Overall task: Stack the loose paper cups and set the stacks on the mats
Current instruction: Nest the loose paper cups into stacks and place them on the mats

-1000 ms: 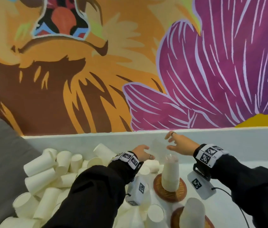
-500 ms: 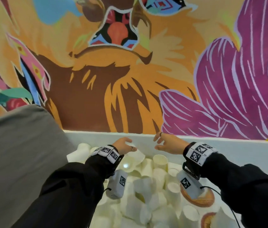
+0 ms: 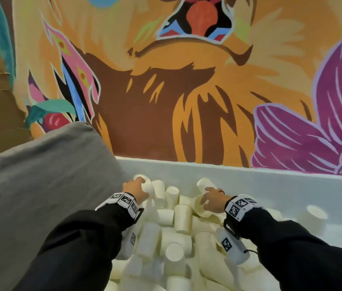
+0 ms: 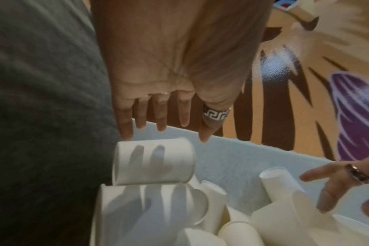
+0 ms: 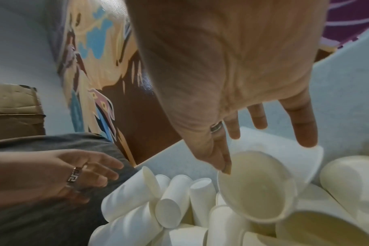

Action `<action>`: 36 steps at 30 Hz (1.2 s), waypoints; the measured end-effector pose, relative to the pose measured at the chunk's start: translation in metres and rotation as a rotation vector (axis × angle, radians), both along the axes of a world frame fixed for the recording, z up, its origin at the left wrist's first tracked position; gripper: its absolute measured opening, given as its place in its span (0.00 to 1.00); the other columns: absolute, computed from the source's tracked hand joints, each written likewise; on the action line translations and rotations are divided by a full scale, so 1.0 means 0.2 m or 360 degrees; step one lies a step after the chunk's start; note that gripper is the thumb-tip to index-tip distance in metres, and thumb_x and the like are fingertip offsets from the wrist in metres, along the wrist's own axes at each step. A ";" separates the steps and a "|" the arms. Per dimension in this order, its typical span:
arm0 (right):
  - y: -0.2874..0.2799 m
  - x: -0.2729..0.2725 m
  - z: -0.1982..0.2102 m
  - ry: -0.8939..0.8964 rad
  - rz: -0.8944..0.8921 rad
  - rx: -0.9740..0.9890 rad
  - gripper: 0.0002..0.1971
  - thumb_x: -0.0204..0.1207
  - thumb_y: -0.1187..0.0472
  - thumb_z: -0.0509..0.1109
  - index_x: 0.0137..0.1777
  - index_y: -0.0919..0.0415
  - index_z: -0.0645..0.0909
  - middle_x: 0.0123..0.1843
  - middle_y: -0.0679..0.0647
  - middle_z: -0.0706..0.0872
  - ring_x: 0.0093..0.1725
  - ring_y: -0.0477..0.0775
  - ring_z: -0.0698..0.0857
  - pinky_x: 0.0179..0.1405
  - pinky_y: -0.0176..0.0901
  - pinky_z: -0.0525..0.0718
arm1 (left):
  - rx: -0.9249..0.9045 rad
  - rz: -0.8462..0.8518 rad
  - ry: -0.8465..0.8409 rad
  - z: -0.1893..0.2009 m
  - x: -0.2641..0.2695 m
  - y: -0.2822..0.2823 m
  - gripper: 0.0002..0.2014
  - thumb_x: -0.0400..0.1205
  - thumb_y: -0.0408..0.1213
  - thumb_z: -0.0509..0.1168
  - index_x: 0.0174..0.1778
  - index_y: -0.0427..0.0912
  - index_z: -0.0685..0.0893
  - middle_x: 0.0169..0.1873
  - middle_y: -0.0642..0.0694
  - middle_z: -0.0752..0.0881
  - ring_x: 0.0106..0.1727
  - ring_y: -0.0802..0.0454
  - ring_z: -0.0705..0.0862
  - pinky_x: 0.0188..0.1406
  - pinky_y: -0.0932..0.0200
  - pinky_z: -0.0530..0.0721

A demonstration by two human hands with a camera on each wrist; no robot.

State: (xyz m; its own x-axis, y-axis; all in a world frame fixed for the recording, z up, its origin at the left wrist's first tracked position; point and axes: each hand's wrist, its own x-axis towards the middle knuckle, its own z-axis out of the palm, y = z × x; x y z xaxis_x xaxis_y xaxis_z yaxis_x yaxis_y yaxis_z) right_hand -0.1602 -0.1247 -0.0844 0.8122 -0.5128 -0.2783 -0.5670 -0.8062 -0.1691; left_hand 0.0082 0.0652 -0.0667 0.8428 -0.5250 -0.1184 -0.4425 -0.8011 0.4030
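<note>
A heap of loose white paper cups point(image 3: 172, 238) lies on its sides across the near and middle part of the white worktop point(image 3: 281, 185), with one cup point(image 3: 314, 215) standing apart at the right. Past the heap's middle, the right hand point(image 3: 212, 201) reaches down with fingers spread and straight, its forefinger tip point(image 5: 224, 166) touching the rim of an open-mouthed cup point(image 5: 257, 188); it grasps nothing. Farther left, the left hand point(image 3: 134, 189) hovers with fingers point(image 4: 160, 116) extended just above a cup on its side point(image 4: 154, 161), not closed on it. A grey cushion point(image 3: 40, 185) borders the heap on the left. Beyond the worktop's far edge rises a painted mural point(image 3: 187, 91).
</note>
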 end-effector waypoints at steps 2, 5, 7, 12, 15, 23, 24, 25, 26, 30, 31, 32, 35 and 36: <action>0.00 0.04 -0.05 0.0010 -0.0085 0.0024 0.21 0.84 0.57 0.57 0.76 0.56 0.71 0.84 0.55 0.52 0.82 0.65 0.53 0.79 0.52 0.56 | 0.0043 0.0029 -0.0008 -0.04 0.06 0.02 0.28 0.82 0.40 0.63 0.77 0.45 0.63 0.72 0.37 0.70 0.74 0.37 0.67 0.71 0.54 0.66; 0.00 0.09 -0.10 -0.0016 -0.0183 0.0128 0.24 0.81 0.56 0.61 0.77 0.56 0.68 0.84 0.58 0.55 0.81 0.65 0.58 0.78 0.53 0.58 | 0.0107 0.0027 -0.0018 -0.09 0.14 0.04 0.32 0.79 0.42 0.66 0.79 0.46 0.62 0.71 0.38 0.70 0.74 0.36 0.66 0.73 0.52 0.66; 0.00 0.11 -0.11 -0.0033 -0.0251 0.0152 0.25 0.81 0.57 0.62 0.78 0.59 0.66 0.81 0.61 0.61 0.80 0.64 0.61 0.78 0.52 0.61 | 0.0140 0.0016 -0.0011 -0.10 0.17 0.04 0.34 0.78 0.41 0.68 0.79 0.47 0.61 0.72 0.38 0.69 0.75 0.36 0.65 0.74 0.47 0.67; -0.01 0.16 -0.13 -0.0036 -0.0269 0.0092 0.24 0.83 0.57 0.59 0.77 0.62 0.64 0.76 0.61 0.68 0.76 0.65 0.64 0.74 0.50 0.64 | 0.0243 -0.0031 -0.0004 -0.16 0.24 0.02 0.37 0.77 0.38 0.70 0.80 0.48 0.58 0.73 0.38 0.68 0.76 0.36 0.64 0.74 0.40 0.66; -0.01 0.15 -0.11 -0.0049 -0.0145 0.0038 0.24 0.84 0.58 0.57 0.78 0.65 0.63 0.77 0.60 0.64 0.75 0.66 0.64 0.74 0.51 0.64 | 0.0277 -0.0037 -0.0025 -0.19 0.27 0.00 0.37 0.75 0.37 0.70 0.78 0.50 0.60 0.72 0.40 0.70 0.75 0.38 0.66 0.73 0.39 0.66; 0.01 0.04 0.03 -0.0711 -0.0233 0.0302 0.33 0.76 0.36 0.62 0.69 0.64 0.73 0.68 0.54 0.71 0.71 0.57 0.68 0.70 0.51 0.69 | 0.0269 -0.0038 -0.0014 -0.20 0.27 -0.04 0.32 0.74 0.43 0.70 0.73 0.46 0.66 0.66 0.41 0.75 0.69 0.39 0.74 0.69 0.39 0.69; 0.01 0.02 0.05 -0.0792 -0.0267 0.0336 0.35 0.73 0.36 0.66 0.68 0.63 0.72 0.65 0.52 0.71 0.69 0.55 0.70 0.69 0.50 0.70 | 0.0242 -0.0033 -0.0017 -0.19 0.27 -0.03 0.32 0.73 0.43 0.70 0.73 0.46 0.67 0.66 0.41 0.75 0.69 0.40 0.75 0.69 0.39 0.69; 0.01 0.01 0.07 -0.0866 -0.0291 0.0364 0.35 0.70 0.36 0.69 0.67 0.63 0.72 0.63 0.50 0.71 0.67 0.53 0.71 0.68 0.48 0.72 | 0.0216 -0.0026 -0.0023 -0.18 0.27 -0.02 0.32 0.73 0.43 0.70 0.73 0.46 0.67 0.65 0.41 0.75 0.68 0.40 0.75 0.68 0.39 0.70; 0.01 -0.01 0.08 -0.0936 -0.0316 0.0387 0.35 0.69 0.37 0.71 0.66 0.62 0.71 0.62 0.49 0.70 0.65 0.52 0.72 0.66 0.46 0.73 | 0.0181 -0.0025 -0.0034 -0.16 0.26 -0.02 0.33 0.73 0.44 0.71 0.73 0.46 0.67 0.65 0.42 0.76 0.68 0.39 0.75 0.68 0.39 0.71; 0.00 -0.03 0.15 -0.1261 -0.0369 0.0452 0.30 0.72 0.44 0.73 0.66 0.62 0.71 0.64 0.51 0.71 0.62 0.48 0.73 0.61 0.38 0.69 | -0.0159 -0.0096 -0.0032 -0.07 0.22 0.02 0.33 0.72 0.38 0.73 0.73 0.48 0.69 0.66 0.42 0.76 0.69 0.40 0.74 0.67 0.43 0.72; 0.01 -0.03 0.17 -0.1351 -0.0380 0.0489 0.30 0.73 0.45 0.72 0.67 0.62 0.71 0.65 0.52 0.72 0.62 0.47 0.73 0.62 0.38 0.69 | -0.0262 -0.0152 -0.0028 -0.05 0.21 0.03 0.33 0.72 0.36 0.73 0.72 0.46 0.70 0.66 0.42 0.77 0.69 0.40 0.73 0.67 0.45 0.73; 0.02 -0.03 0.20 -0.1446 -0.0389 0.0541 0.30 0.74 0.45 0.72 0.69 0.61 0.69 0.66 0.53 0.72 0.62 0.48 0.73 0.62 0.39 0.70 | -0.0349 -0.0217 -0.0028 -0.03 0.19 0.03 0.32 0.71 0.33 0.74 0.72 0.43 0.71 0.66 0.41 0.77 0.69 0.40 0.74 0.66 0.48 0.73; 0.06 -0.02 0.27 -0.1750 -0.0350 0.0743 0.29 0.73 0.45 0.72 0.68 0.54 0.65 0.64 0.51 0.73 0.63 0.53 0.75 0.62 0.51 0.78 | -0.0538 -0.0348 -0.0024 0.04 0.11 0.03 0.33 0.71 0.30 0.75 0.71 0.40 0.71 0.64 0.41 0.78 0.68 0.41 0.74 0.63 0.52 0.72; 0.08 -0.02 0.29 -0.1834 -0.0307 0.0792 0.30 0.71 0.43 0.73 0.67 0.52 0.64 0.63 0.50 0.73 0.63 0.53 0.76 0.63 0.56 0.80 | -0.0597 -0.0383 -0.0002 0.06 0.08 0.02 0.33 0.70 0.29 0.76 0.71 0.40 0.71 0.64 0.42 0.78 0.68 0.42 0.74 0.63 0.52 0.72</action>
State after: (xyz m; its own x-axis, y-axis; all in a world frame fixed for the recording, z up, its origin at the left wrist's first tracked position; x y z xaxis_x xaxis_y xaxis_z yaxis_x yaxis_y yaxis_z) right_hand -0.1651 -0.1079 -0.0261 0.6353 -0.6927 0.3414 0.0091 -0.4353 -0.9002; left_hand 0.0234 0.0696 -0.0549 0.6913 -0.7127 0.1187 -0.5991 -0.4736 0.6455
